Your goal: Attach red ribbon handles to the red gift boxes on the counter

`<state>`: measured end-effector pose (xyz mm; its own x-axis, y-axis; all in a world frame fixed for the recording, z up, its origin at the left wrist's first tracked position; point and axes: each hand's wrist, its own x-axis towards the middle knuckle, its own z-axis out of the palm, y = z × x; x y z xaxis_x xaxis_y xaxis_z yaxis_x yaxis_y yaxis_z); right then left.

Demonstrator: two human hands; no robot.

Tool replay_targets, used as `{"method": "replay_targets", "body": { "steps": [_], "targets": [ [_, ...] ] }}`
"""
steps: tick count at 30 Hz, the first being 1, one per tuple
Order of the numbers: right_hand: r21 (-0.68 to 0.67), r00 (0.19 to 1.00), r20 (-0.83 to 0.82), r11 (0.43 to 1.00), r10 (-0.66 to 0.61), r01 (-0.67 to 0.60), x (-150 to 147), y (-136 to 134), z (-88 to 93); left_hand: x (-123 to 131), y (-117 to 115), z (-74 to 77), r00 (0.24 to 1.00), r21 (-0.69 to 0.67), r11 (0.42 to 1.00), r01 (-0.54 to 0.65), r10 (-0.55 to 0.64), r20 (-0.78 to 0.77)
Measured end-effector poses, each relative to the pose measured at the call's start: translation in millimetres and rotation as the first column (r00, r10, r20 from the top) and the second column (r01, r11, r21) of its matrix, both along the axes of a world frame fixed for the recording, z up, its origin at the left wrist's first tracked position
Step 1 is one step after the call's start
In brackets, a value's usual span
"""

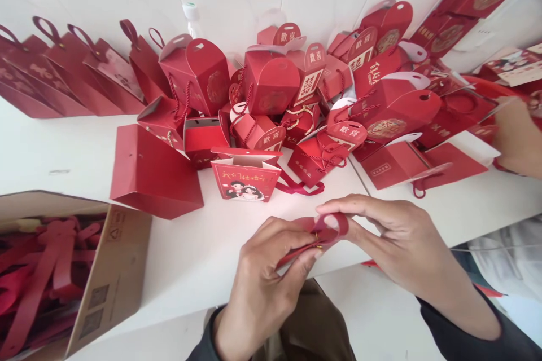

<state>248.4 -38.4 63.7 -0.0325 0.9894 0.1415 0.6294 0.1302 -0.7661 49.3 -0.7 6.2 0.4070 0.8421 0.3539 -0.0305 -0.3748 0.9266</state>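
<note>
My left hand (265,276) pinches the top of a red paper gift box (302,224) between thumb and fingers; most of the box is hidden behind that hand. A dark red strap loop (340,227) rises from the box top, with small gold-coloured fasteners at its base. The thumb and forefinger of my right hand (398,237) are closed on this loop. Just beyond my hands stands a red box with a cartoon couple (245,183), its top open. A plain red folded box (154,172) lies to its left.
Many red gift boxes (271,79) with cords crowd the back of the white table (182,259). Strapped red boxes (68,76) line up at back left. A cardboard carton (114,276) of red straps (46,271) stands at front left. Another person's hand (516,135) is at right.
</note>
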Motion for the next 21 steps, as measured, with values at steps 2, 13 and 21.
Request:
{"method": "replay_targets", "body": {
  "steps": [2,13,21],
  "targets": [
    [-0.017,0.999,-0.046,1.0,-0.018,0.017,-1.2,-1.0,-1.0,0.2,0.2,-0.3,1.0,-0.001,1.0,0.001,-0.001,0.006],
    [-0.068,0.983,-0.176,0.997,-0.048,0.036,-11.0,1.9,1.8,0.0,1.3,-3.5,1.0,-0.012,1.0,0.012,-0.012,0.015],
    [-0.097,0.98,-0.183,0.994,-0.073,0.056,-8.7,-1.5,2.0,0.7,2.2,-2.4,1.0,-0.014,1.0,0.019,-0.019,0.013]
  ]
}}
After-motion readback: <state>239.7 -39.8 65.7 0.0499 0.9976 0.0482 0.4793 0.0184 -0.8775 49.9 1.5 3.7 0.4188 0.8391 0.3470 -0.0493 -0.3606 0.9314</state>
